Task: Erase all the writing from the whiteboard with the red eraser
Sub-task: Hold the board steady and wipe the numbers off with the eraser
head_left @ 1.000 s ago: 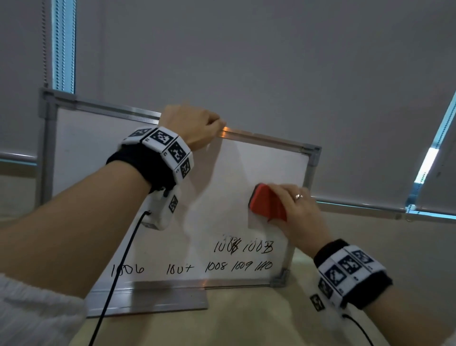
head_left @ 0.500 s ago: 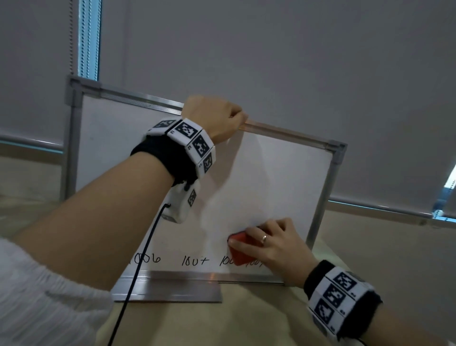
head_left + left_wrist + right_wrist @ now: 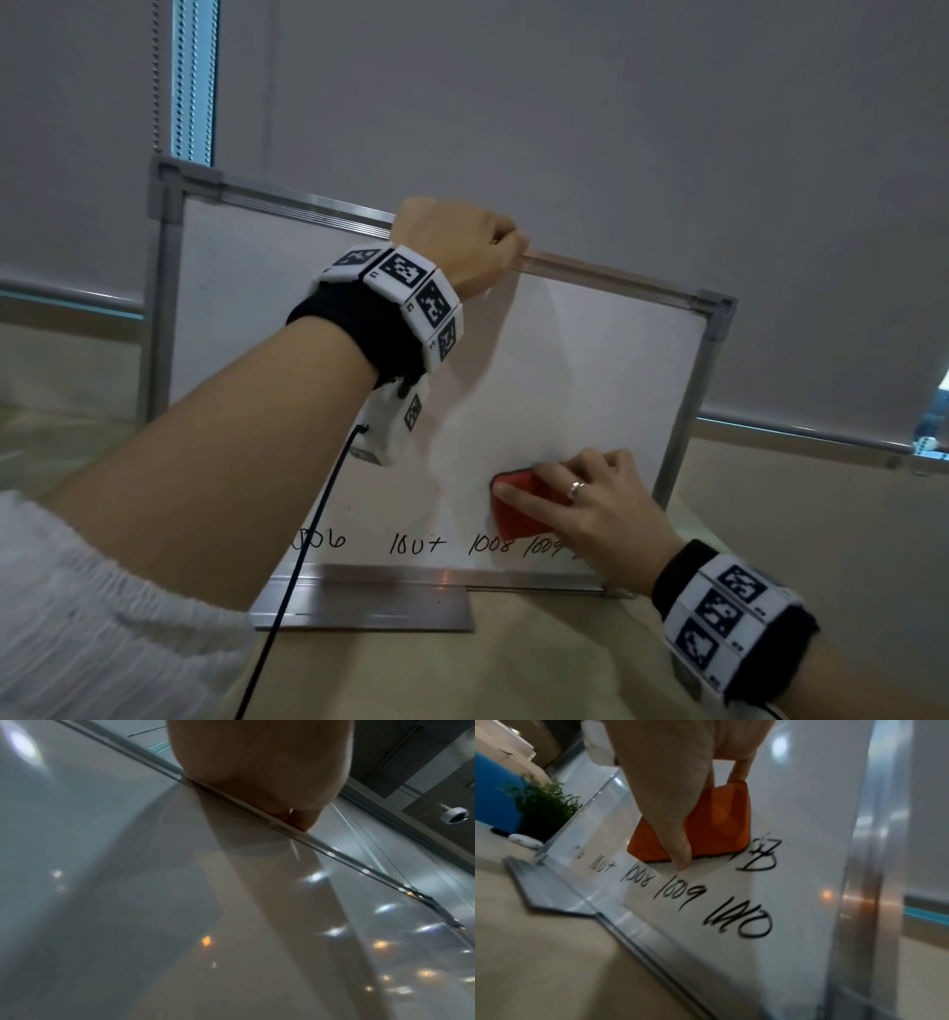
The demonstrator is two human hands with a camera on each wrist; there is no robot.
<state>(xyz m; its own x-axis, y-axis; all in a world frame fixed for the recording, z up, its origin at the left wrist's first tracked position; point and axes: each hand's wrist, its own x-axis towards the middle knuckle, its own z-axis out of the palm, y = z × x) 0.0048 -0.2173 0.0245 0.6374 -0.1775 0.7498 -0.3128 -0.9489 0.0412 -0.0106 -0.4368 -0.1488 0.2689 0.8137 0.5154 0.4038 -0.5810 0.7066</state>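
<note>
A metal-framed whiteboard (image 3: 590,370) stands upright on the table. My left hand (image 3: 457,246) grips its top rail (image 3: 334,852), fingers curled over the edge. My right hand (image 3: 590,498) holds the red eraser (image 3: 513,509) flat against the lower right of the board, just above a row of black numbers (image 3: 416,545). In the right wrist view the eraser (image 3: 713,825) sits between thumb and fingers, with the writing "1008 1009" (image 3: 664,884) below it and a smudged remnant (image 3: 765,856) to its right.
The board's metal foot (image 3: 359,601) lies on the beige table. A black cable (image 3: 303,555) hangs from my left wrist in front of the board. Grey blinds hang behind. A potted plant (image 3: 544,809) and a small white object stand beyond the board's left end.
My right hand slid the eraser from the board's right middle down to the lower rows, wiping most of the upper number row. The left hand kept its hold on the top rail.
</note>
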